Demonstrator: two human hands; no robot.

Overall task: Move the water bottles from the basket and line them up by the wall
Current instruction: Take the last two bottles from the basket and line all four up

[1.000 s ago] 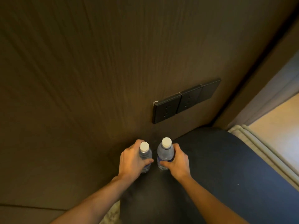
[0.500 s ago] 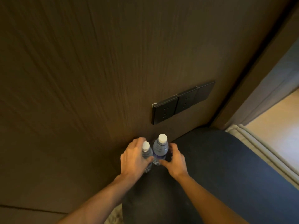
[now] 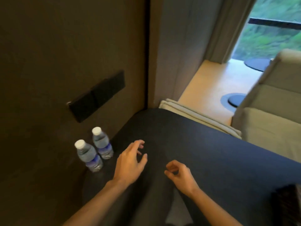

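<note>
Two clear water bottles with white caps and blue labels stand upright side by side against the dark wooden wall (image 3: 48,62), on the dark table (image 3: 195,144). The nearer bottle (image 3: 88,155) is at the left, the farther bottle (image 3: 102,143) just behind it. My left hand (image 3: 130,163) hovers over the table to the right of the bottles, fingers spread, holding nothing. My right hand (image 3: 180,175) is further right, fingers loosely curled and empty. A dark woven basket edge (image 3: 286,204) shows at the bottom right.
A black socket panel (image 3: 97,95) is set in the wall above the bottles. Beyond the table's far edge are a folded pale cushion (image 3: 195,115), a beige sofa (image 3: 268,111), a wooden floor and a window with curtains.
Both hands have let go of the two bottles and pulled back to the right. The bottles stay by the wall. My view has swung to the right, showing the room and the basket edge.
</note>
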